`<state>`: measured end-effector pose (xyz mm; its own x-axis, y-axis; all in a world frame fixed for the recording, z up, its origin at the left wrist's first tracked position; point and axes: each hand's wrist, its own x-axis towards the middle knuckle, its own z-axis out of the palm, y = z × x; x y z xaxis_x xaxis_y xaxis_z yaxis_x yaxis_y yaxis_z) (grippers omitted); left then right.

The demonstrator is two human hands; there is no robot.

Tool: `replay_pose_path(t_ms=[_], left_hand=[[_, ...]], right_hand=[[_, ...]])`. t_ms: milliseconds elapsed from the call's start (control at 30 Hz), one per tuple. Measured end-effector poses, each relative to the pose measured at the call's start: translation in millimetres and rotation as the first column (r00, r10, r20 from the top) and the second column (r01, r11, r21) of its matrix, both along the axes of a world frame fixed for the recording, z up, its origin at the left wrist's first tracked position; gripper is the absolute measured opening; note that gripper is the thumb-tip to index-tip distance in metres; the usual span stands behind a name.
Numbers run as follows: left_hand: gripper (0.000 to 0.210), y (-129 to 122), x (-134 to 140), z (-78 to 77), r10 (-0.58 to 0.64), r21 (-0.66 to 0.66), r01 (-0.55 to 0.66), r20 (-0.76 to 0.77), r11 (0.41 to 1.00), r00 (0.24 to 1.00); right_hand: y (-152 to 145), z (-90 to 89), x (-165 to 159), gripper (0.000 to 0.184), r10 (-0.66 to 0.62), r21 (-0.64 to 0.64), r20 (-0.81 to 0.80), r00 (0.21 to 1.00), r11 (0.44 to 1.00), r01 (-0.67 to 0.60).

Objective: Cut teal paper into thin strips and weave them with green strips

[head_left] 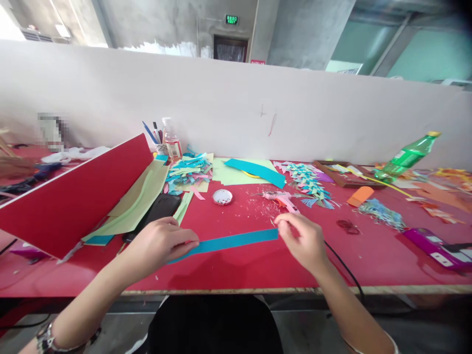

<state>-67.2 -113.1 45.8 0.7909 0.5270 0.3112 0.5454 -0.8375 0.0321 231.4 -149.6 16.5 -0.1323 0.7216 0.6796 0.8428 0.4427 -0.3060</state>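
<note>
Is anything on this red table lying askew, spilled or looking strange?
Yes. The green bottle lies tilted on its side among paper scraps at the far right. Small paper crumbs are scattered around the pink glue gun. The blue strip, held between left hand and right hand, looks intact.

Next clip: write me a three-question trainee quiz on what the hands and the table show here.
1. True or false: the left hand and right hand hold opposite ends of one blue paper strip.
2. Which lies just beyond the right hand? A) green plastic bottle B) pink glue gun C) black phone
3. Fill in: the round white tin sits on the ___ tabletop.

Key: 1 true; 2 B; 3 red.
</note>
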Motion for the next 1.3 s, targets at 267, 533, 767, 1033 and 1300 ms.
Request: replay_pose_path(t_ms=[267, 533, 767, 1033, 1300], left_hand=[[0.021, -8.0, 20.6, 1.3, -0.005, 0.090, 0.014, -0.098, 0.996, 0.995], [0.020, -14.6, 46.0, -15.6, 0.023, 0.367, 0.000, -0.059, 0.930, 0.998], [0.023, 11.9, -9.5, -9.3, 0.127, 0.434, -0.054, -0.142, 0.899, 0.982], [0.016, 11.2, -17.5, -1.4, 0.257, 0.310, -0.298, 0.168, 0.903, 0.952], [0.023, -4.0, 55.6, -1.4, 0.003, -0.049, 0.001, 0.098, 0.999, 0.995]], right_hand=[[-7.7, 6.8, -59.4, 0.021, 0.336, -0.315, 0.237, 0.911, 0.914, -0.255], [-5.5, 6.6, -66.2, 0.024, 0.354, -0.428, 0.070, 0.933, 0.855, -0.293], [-4.6, 6.2, -16.3, 0.029, 0.266, -0.532, -0.115, 0.957, 0.798, -0.285], [-7.2, 5.5, 5.7, 0.028, 0.177, -0.506, -0.145, 0.974, 0.832, -0.227], [4.8, 15.8, -31.9, 0.025, 0.398, -0.474, -0.158, 0.904, 0.772, -0.423]])
